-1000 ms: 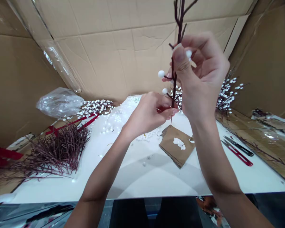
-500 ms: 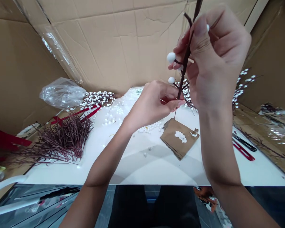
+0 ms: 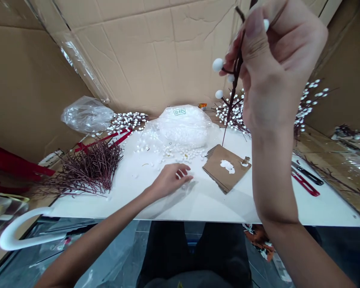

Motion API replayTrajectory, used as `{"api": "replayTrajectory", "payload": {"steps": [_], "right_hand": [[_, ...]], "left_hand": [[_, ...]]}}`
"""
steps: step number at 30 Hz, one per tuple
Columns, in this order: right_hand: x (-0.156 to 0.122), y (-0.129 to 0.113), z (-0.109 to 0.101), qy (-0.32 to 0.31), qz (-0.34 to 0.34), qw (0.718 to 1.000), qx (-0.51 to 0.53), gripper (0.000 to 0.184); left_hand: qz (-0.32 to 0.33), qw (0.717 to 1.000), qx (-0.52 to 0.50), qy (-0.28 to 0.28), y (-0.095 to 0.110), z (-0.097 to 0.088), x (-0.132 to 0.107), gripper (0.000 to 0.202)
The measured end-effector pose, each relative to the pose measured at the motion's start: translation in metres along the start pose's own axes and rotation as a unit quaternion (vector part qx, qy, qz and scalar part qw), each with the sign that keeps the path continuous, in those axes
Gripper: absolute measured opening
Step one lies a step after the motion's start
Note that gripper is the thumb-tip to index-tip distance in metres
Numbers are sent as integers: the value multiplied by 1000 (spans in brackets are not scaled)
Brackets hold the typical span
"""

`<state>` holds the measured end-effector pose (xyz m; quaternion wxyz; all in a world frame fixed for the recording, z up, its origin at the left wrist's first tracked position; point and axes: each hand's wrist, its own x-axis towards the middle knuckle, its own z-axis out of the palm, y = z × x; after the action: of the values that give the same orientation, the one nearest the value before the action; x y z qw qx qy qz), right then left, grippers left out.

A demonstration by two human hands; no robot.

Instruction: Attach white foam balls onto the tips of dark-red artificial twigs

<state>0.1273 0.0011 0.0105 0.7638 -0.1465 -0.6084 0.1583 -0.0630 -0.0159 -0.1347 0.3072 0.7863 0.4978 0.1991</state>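
Note:
My right hand [image 3: 276, 64] is high at the upper right, shut on a thin dark red twig [image 3: 234, 94] between thumb and fingers. White foam berries [image 3: 217, 65] stick out on short side stems near my fingers, and the twig's tip points down above a cardboard square [image 3: 225, 168] smeared with white glue [image 3: 227, 166]. My left hand [image 3: 169, 182] is low on the white table [image 3: 228, 210], fingers loosely apart and holding nothing. Small loose white foam balls [image 3: 180, 155] lie just beyond it, below a clear bag of white balls [image 3: 183, 126].
A heap of bare red twigs [image 3: 88, 170] lies at the left, with finished white-berry branches [image 3: 127, 122] along the back. Red-handled snips [image 3: 305, 185] and a black-handled tool [image 3: 307, 175] lie at the right edge. Cardboard sheets [image 3: 138, 52] wall the table behind.
My left hand has let go of the twig and dropped to the table, uncovering the clear bag. My right hand has carried the twig higher and to the right.

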Motion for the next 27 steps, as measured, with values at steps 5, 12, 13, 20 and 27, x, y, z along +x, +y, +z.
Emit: {"api": "replayTrajectory", "payload": {"steps": [5,12,13,20,27], "right_hand": [[0,6,5,-11,-3,995,98,22],[-1,0,2,-19,32,998,56,23],[-1,0,3,-18,36,998,57,22],[-5,0,6,-50,79,995,43,19],[-9,-3,7,-56,87,994,41,17]], "left_hand": [[-5,999,19,26,-19,21,-11,33],[42,995,-32,83,-18,13,12,19],[53,992,-44,108,-13,3,18,20],[176,859,-405,259,81,-78,46,17],[240,737,-610,168,131,-75,50,16]]}}
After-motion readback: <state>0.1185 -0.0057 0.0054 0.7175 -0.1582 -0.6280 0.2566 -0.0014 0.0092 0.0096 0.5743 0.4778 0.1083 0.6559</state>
